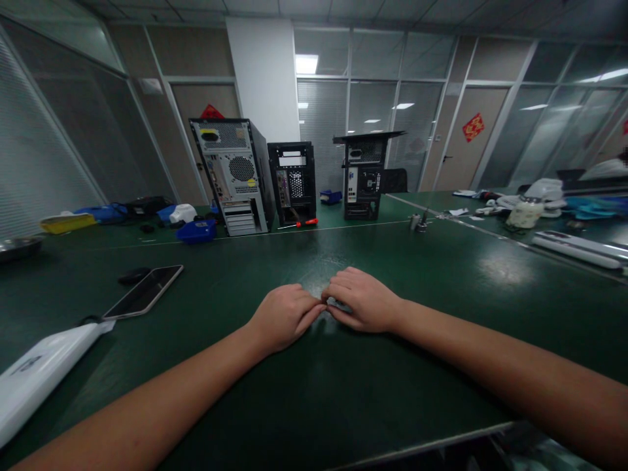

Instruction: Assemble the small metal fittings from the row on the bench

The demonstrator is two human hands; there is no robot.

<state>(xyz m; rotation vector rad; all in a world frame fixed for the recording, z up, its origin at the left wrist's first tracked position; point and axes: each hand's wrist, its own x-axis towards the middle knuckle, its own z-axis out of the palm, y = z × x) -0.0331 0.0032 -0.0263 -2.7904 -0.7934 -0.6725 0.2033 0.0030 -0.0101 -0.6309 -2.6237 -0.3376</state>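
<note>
My left hand (284,315) and my right hand (362,301) rest close together on the dark green table (343,392), fingertips meeting at the middle. Under the right hand's fingers a small grey object (338,304) shows; most of it is hidden, and I cannot tell what it is. The left hand's fingers are curled, touching the right hand's fingertips near that object. Both forearms lie along the table toward me.
A smartphone (144,291) and a black mouse (134,275) lie at left, a white device (39,373) at near left. Three computer cases (235,176) (293,183) (364,173) stand at the back, with a red-handled screwdriver (303,223) and a blue bin (197,231).
</note>
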